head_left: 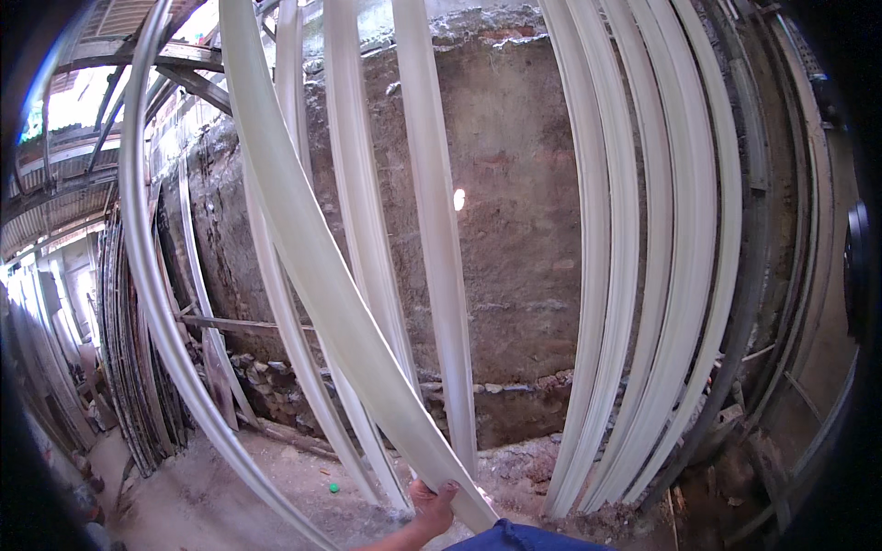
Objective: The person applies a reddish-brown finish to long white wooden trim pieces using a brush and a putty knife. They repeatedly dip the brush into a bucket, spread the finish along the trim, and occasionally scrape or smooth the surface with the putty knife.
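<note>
My left hand [434,507] is closed round the lower end of a long white moulding strip [312,266]. The strip slants up and left, and its top runs out of view. Blue cloth [524,538] of my clothing lies at the strip's foot. My right hand does not show. Behind the held strip, other pale strips [360,184] lean against the wall, one of them [435,230] standing apart near the middle. To the right, several more white strips [684,275] lean side by side in a group.
A rough brown wall [514,239] rises behind the strips. On the left, a shiny curved-looking strip [138,220] stands close by, with a bundle of dark poles [138,367] farther back. A small green object [333,488] lies on the dusty floor [266,468].
</note>
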`<control>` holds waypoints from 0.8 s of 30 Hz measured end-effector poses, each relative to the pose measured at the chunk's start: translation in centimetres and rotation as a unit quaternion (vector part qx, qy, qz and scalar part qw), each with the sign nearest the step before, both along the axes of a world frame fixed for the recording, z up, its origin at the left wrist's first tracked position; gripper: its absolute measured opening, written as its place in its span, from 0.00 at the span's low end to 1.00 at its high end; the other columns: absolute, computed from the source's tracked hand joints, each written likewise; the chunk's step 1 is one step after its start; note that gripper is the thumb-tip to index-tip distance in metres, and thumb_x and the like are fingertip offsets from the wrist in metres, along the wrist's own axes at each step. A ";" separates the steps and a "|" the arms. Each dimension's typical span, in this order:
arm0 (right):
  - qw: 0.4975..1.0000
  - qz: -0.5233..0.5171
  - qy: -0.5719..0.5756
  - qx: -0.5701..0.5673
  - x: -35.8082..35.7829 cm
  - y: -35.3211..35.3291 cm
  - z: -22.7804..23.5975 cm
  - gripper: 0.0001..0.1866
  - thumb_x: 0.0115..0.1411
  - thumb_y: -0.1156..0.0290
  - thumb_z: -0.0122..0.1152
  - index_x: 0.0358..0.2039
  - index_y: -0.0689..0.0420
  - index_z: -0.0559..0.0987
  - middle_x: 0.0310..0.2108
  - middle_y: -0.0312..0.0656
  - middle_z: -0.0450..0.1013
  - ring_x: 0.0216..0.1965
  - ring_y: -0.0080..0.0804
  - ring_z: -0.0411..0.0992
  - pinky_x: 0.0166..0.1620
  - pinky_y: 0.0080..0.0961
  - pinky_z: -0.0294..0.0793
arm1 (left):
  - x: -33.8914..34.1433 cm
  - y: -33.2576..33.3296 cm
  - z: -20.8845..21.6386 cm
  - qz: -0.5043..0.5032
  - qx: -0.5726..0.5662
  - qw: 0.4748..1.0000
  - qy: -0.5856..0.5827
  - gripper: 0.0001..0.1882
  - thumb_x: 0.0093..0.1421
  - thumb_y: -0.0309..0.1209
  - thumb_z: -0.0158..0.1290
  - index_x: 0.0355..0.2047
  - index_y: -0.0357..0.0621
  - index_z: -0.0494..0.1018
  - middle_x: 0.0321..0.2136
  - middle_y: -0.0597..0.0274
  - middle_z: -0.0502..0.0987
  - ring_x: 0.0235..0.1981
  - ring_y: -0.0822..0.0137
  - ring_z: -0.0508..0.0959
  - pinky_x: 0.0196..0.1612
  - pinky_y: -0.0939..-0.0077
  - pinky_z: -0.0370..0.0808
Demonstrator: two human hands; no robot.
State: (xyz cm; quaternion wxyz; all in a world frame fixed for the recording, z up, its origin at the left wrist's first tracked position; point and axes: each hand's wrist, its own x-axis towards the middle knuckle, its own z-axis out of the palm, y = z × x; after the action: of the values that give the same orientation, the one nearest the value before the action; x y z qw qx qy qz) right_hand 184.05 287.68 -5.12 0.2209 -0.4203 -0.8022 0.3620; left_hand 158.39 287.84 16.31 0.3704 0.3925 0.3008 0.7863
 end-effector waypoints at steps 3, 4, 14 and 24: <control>0.993 0.002 0.043 0.106 -1.6 6.7 0.5 0.16 0.55 0.70 0.51 0.44 0.58 0.74 0.40 0.56 0.71 0.41 0.52 0.71 0.44 0.43 0.69 | 0.9 4.2 4.2 -0.024 0.034 0.999 -0.035 0.15 0.53 0.32 0.59 0.34 0.34 0.70 0.26 0.56 0.77 0.28 0.64 0.78 0.33 0.65 0.78; 0.996 0.019 -0.006 0.083 -2.3 9.1 1.2 0.16 0.55 0.68 0.52 0.44 0.58 0.74 0.41 0.57 0.71 0.41 0.52 0.71 0.44 0.43 0.69 | 0.6 6.0 4.6 -0.015 0.032 0.999 -0.020 0.15 0.53 0.31 0.59 0.34 0.34 0.69 0.26 0.56 0.77 0.28 0.64 0.78 0.33 0.63 0.78; 0.953 -0.033 0.294 0.068 -13.4 24.8 13.8 0.18 0.51 0.62 0.63 0.40 0.58 0.75 0.34 0.46 0.74 0.33 0.33 0.73 0.39 0.30 0.72 | -0.7 18.6 8.6 0.210 0.012 0.974 0.086 0.13 0.57 0.33 0.57 0.36 0.36 0.70 0.28 0.61 0.76 0.29 0.72 0.75 0.34 0.74 0.73; 0.890 -0.098 0.442 -0.055 -18.1 29.1 22.9 0.19 0.51 0.58 0.68 0.27 0.62 0.76 0.22 0.37 0.74 0.25 0.17 0.67 0.30 0.22 0.68 | -6.2 26.4 13.3 0.006 0.202 0.979 -0.032 0.31 0.53 0.45 0.60 0.49 0.40 0.61 0.44 0.60 0.68 0.46 0.67 0.69 0.51 0.69 0.65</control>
State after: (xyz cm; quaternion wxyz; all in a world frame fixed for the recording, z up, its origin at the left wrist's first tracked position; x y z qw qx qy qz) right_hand 165.92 316.73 17.82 0.5634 -0.3050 -0.5556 0.5300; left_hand 152.21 314.22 29.58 0.2879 0.4317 0.1260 0.8455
